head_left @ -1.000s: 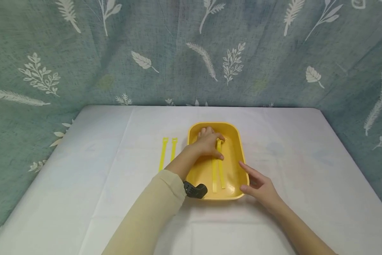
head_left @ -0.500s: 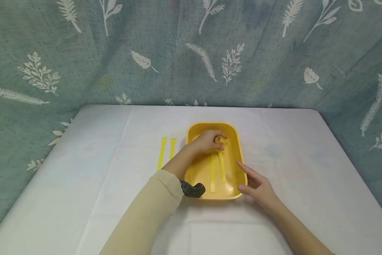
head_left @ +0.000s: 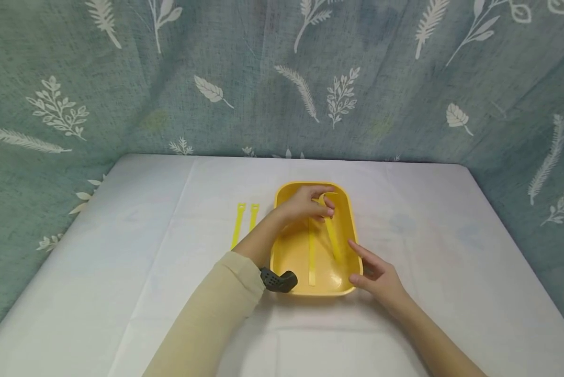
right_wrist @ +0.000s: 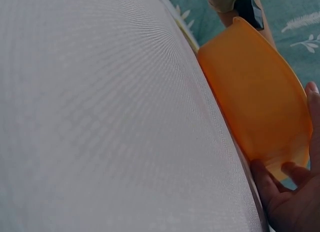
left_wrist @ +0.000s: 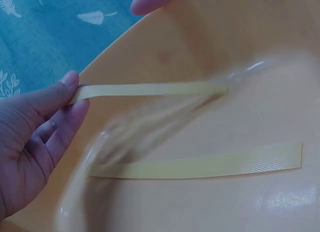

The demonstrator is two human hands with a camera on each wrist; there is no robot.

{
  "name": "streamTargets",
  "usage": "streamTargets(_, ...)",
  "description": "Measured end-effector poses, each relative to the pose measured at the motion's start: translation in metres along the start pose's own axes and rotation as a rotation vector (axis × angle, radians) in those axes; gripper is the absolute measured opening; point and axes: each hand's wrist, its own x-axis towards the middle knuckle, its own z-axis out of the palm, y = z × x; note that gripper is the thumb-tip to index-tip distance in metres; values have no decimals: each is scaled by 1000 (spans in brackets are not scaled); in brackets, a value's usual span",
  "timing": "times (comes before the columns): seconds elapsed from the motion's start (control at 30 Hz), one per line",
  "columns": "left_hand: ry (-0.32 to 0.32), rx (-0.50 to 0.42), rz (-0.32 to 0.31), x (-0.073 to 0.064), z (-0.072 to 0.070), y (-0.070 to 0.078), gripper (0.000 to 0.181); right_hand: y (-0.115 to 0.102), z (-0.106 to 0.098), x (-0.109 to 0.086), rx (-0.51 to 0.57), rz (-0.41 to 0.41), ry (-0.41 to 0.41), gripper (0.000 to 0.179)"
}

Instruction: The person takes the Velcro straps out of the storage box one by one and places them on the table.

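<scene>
My left hand [head_left: 305, 203] is over the far part of a yellow tray [head_left: 286, 262]. Between thumb and fingers it pinches one end of a flat yellow strap [head_left: 331, 235], whose other end slants down toward the tray floor. In the left wrist view the held strap [left_wrist: 145, 90] stretches out from the fingertips. A second yellow strap [left_wrist: 210, 167], with a textured end, lies flat on the tray floor. At the tray's right side, my right hand [head_left: 381, 277] touches the outer wall with thumb and fingers spread; the right wrist view shows its fingers [right_wrist: 265, 177] against the wall.
Two more yellow straps [head_left: 237, 225] with slotted ends lie on the white tablecloth [head_left: 169, 293] left of the tray, partly hidden by the left forearm. A black wrist device [head_left: 279, 281] hangs over the tray's near left corner. A leaf-patterned curtain [head_left: 263, 104] stands behind the table.
The left hand has lifted one end of the right-hand strap off the tray floor and moved slightly away and up with it. The right hand stays at the tray's side.
</scene>
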Motion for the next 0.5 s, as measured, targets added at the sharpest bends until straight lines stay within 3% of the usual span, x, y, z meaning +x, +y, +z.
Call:
streamTargets(0.23,3,-89,41,0,-1,1,64,2,-1,0,-2,-12,-9,62)
streamTargets(0.5,-6,-104,125,0,-2,2,74,4,-2,1,4,-32,-11,62)
